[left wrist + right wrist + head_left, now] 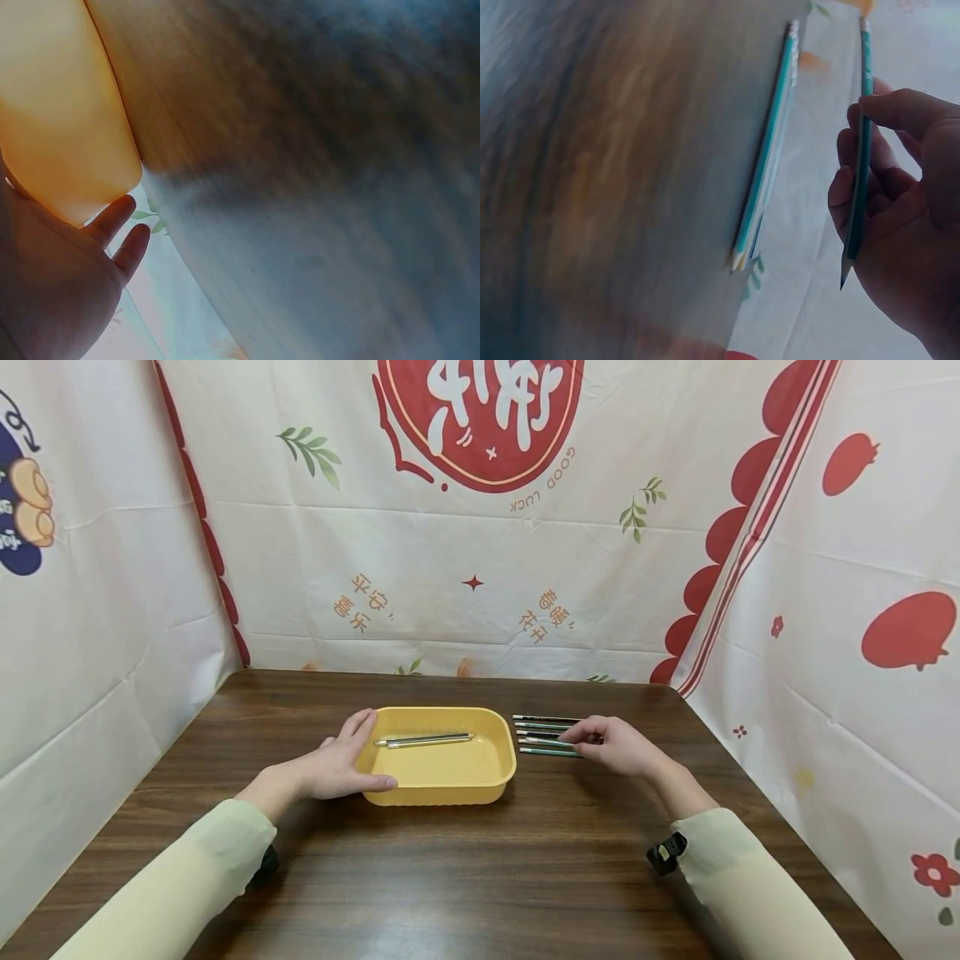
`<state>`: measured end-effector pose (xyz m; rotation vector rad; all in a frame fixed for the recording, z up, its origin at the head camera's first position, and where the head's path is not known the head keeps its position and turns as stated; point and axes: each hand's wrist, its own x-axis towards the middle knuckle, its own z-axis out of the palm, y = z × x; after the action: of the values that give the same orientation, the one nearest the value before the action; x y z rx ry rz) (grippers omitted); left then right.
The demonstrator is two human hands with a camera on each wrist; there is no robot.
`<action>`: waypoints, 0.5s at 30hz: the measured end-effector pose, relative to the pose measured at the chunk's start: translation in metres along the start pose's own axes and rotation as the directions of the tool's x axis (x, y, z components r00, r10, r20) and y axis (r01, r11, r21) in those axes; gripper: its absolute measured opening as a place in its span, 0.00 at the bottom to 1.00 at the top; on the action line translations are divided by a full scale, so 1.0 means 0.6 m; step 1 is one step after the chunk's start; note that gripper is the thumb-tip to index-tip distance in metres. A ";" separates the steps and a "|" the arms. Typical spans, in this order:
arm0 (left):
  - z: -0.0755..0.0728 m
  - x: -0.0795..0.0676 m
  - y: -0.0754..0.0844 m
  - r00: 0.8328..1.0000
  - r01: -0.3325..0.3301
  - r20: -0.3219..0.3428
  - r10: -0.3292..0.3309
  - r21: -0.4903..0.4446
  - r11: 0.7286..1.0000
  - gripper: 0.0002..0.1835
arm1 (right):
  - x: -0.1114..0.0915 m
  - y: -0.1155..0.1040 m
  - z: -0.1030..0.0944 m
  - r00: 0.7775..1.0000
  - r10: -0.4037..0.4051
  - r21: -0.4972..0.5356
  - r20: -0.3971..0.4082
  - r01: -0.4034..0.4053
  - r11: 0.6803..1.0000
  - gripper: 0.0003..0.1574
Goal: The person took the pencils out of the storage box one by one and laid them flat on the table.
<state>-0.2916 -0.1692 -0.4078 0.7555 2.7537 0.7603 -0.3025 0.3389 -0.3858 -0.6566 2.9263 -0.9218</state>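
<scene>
A yellow plastic bin (438, 795) stands on the table with a couple of pencils (426, 740) lying in it. My left hand (347, 764) rests against the bin's left end, thumb along the near rim and fingers at the far left corner. In the left wrist view, two straight fingers (112, 221) show beside the bin's wall (64, 97). Right of the bin, my right hand (611, 745) pinches a green pencil (862, 161) between thumb and fingers, its sharpened tip towards the palm's heel. Below that hand lies a row of several pencils (547, 752).
The brown wooden table (465, 877) runs back to a printed white cloth (450, 543) hung behind it. Similar cloth (847, 560) hangs at the sides. A small black device (666, 853) sits at the right wrist by the pale sleeve (742, 868).
</scene>
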 end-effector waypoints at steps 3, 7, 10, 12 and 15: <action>0.000 0.000 0.000 1.000 -0.001 0.000 0.001 0.001 1.000 0.70 | 0.001 0.011 0.007 0.999 0.004 -0.011 0.047 -0.004 1.000 0.16; -0.001 0.000 0.001 1.000 -0.002 0.001 0.002 0.003 1.000 0.70 | 0.003 0.018 0.016 0.995 0.004 -0.069 0.101 0.003 0.998 0.15; -0.001 0.000 0.001 1.000 -0.002 0.002 0.002 0.004 1.000 0.70 | 0.007 0.019 0.021 0.993 0.011 -0.120 0.118 0.004 0.993 0.14; -0.001 0.000 0.001 1.000 0.000 0.002 0.000 0.004 1.000 0.70 | 0.009 0.018 0.024 0.993 0.005 -0.146 0.121 0.013 0.989 0.13; -0.001 0.000 0.001 1.000 0.002 0.004 -0.002 0.004 1.000 0.71 | 0.014 0.018 0.028 0.993 0.004 -0.174 0.115 0.017 0.985 0.13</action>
<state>-0.2915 -0.1690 -0.4071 0.7538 2.7531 0.7530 -0.3122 0.3345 -0.4048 -0.7009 2.9246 -0.6092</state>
